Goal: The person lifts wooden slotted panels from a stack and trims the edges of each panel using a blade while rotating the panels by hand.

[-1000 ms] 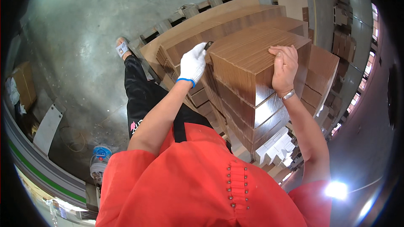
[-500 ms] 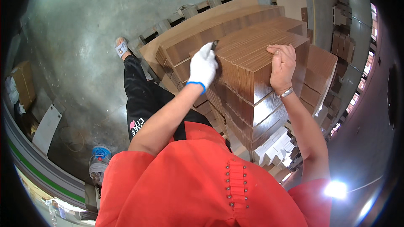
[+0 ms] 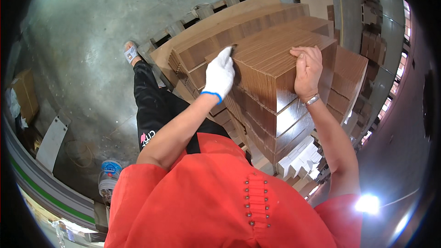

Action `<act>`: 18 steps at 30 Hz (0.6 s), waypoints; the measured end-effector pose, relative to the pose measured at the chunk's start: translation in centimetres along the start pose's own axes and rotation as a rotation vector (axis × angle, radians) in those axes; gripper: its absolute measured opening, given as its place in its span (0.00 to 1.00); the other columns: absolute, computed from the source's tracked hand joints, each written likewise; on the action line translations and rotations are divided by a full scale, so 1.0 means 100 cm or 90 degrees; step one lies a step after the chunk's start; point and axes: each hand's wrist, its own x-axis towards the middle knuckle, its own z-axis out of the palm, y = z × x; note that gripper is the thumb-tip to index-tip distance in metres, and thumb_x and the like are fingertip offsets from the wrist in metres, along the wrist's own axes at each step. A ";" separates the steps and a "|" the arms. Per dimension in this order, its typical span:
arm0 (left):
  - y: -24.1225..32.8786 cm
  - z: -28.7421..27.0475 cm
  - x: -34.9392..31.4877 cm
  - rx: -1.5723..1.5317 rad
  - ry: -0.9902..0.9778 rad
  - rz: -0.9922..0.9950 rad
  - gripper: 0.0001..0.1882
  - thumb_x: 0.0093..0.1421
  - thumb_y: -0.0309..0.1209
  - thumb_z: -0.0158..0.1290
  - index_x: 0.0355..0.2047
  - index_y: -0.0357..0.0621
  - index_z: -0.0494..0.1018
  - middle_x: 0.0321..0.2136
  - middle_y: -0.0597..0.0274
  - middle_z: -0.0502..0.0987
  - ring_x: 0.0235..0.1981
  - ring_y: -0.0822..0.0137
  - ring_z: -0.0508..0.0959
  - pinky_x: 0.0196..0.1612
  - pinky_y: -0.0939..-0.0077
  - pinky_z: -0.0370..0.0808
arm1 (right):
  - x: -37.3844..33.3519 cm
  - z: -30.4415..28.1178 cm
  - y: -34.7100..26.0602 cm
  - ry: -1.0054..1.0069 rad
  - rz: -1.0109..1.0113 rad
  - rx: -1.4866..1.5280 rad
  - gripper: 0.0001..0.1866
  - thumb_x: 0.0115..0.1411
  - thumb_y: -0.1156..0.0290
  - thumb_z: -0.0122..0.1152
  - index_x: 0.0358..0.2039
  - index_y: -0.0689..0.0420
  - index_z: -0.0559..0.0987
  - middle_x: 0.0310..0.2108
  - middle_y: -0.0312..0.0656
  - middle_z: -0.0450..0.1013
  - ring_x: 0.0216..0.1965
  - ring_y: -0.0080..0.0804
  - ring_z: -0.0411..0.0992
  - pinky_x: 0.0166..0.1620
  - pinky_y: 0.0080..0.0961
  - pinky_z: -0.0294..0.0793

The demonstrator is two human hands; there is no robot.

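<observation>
A stack of brown wood-grain boards [image 3: 259,76] stands in front of me, in several layers with the edges lined up. My left hand [image 3: 219,73], in a white glove with a blue cuff, is closed at the stack's near left corner. A small dark object [image 3: 234,47] sticks out past its fingertips; its kind cannot be made out. My bare right hand [image 3: 308,71] holds the right edge of the top layer, fingers bent over the top and palm against the side. A metal bracelet [image 3: 312,100] circles that wrist.
More wood-grain boards [image 3: 229,30] lie behind on a wooden pallet [image 3: 177,28]. White pieces [image 3: 301,157] are piled below at the right. A bucket with a blue lid [image 3: 110,169] stands on the floor at left, near a leaning pale panel [image 3: 53,144] and a cardboard box [image 3: 25,94].
My left hand has shifted very slightly left along the stack, still closed on the dark object. My right hand keeps its place on the edge.
</observation>
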 end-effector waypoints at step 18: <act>0.098 0.027 -0.075 0.096 -0.146 0.281 0.20 0.66 0.24 0.40 0.56 0.35 0.69 0.26 0.60 0.73 0.23 0.74 0.72 0.32 0.81 0.71 | -0.001 -0.002 0.000 0.014 -0.007 0.003 0.13 0.59 0.73 0.46 0.28 0.59 0.81 0.33 0.40 0.78 0.40 0.40 0.71 0.60 0.46 0.60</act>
